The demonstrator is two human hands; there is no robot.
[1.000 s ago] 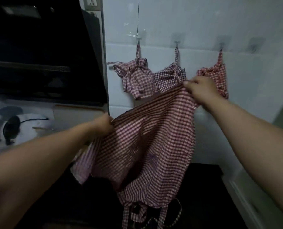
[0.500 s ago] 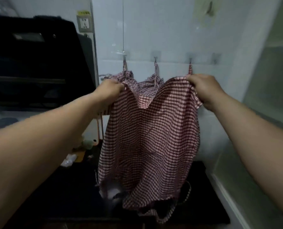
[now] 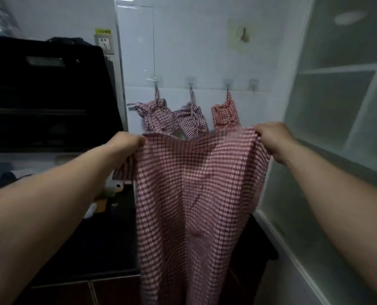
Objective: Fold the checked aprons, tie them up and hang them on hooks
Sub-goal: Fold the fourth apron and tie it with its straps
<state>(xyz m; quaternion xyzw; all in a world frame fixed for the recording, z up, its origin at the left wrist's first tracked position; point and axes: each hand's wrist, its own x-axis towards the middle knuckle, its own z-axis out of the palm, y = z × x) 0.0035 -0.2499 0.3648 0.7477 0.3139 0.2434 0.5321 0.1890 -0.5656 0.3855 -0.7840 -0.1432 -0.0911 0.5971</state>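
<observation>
Between both hands [image 3: 128, 144], stretched apron [image 3: 196, 194]

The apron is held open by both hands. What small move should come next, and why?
Probably bring the left hand across to the right hand, folding the apron in half: it hangs unfolded, spread between both grips, and a fourth hook is free.

Left hand [image 3: 126, 143] and right hand [image 3: 273, 137] hold a checked apron [image 3: 196, 194] spread by its top corners before three tied aprons [image 3: 189, 117] on wall hooks [image 3: 190, 81].
</observation>
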